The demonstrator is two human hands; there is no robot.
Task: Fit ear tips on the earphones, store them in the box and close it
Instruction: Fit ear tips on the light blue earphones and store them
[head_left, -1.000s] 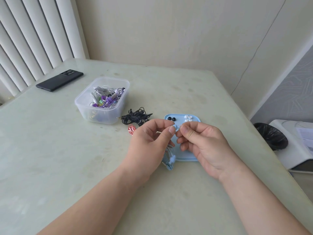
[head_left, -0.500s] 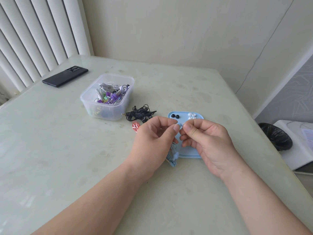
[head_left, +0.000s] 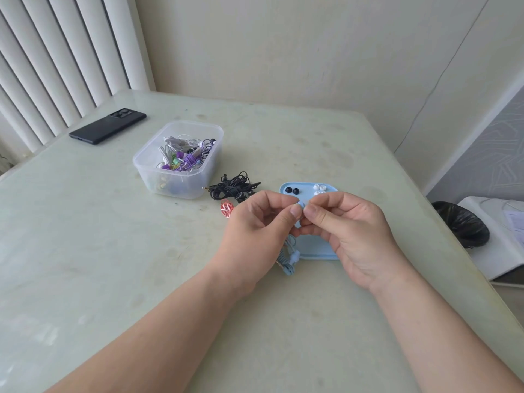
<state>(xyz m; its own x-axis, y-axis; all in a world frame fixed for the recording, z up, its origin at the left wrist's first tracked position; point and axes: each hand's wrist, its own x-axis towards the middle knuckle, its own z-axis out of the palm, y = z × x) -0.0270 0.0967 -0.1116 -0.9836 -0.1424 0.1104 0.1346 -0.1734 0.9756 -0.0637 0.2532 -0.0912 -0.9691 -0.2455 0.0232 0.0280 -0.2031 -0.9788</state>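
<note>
Landmark: I'm using the light blue flat plastic tray with rounded corners (head_left: 315, 248) for all places; it lies on the pale green glossy table (head_left: 113, 251).
Left hand: my feed shows the left hand (head_left: 255, 231) over the tray's left edge, thumb and forefinger pinched on a small light blue round earbud piece (head_left: 300, 206).
Right hand: the right hand (head_left: 354, 236) is above the tray's middle, its thumb and forefinger tips closed on the same piece, other fingers curled.
Hard to tell: can't see whether tip and bud are joined, fingers cover it.
Cable: a light blue striped earphone cord (head_left: 288, 260) hangs under the left hand, off the tray's near-left corner.
On the tray: two black ear tips (head_left: 292, 190) and a few white ear tips (head_left: 319, 189) at its far edge.
Left of the tray: tangled black earphones (head_left: 232, 188), a pink striped cord (head_left: 226, 209) partly behind the left hand, then a clear plastic box (head_left: 158, 180) full of mixed earphones.
Far left: a black phone (head_left: 107, 126), face down.
Writing: a printed sheet (head_left: 514, 222) right of the tray is cut off by the frame, too small to read.
</note>
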